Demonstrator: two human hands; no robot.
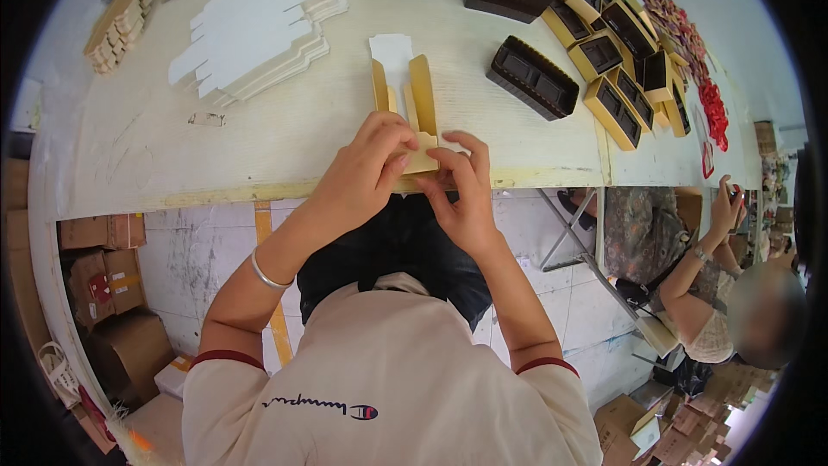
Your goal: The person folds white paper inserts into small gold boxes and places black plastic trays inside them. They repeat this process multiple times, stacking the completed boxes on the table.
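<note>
A partly folded cardboard box [423,91], gold on its side walls and white on its far flap, lies at the near edge of the table in front of me. My left hand [373,160] grips its near left corner, fingers bent over the end panel. At the near right corner, my right hand [466,194] pinches the same end with thumb and fingers. The side walls stand up, while the far flap lies flat on the table. My fingers partly cover the near end.
White flat box blanks [250,30] are stacked at left. Dark brown plastic trays [533,78] stand at right, beside heaped gold boxes with dark inserts [614,112]. Red ribbon [712,112] lies farther right. Another person [690,285] sits at right. Cartons [129,345] fill the lower left.
</note>
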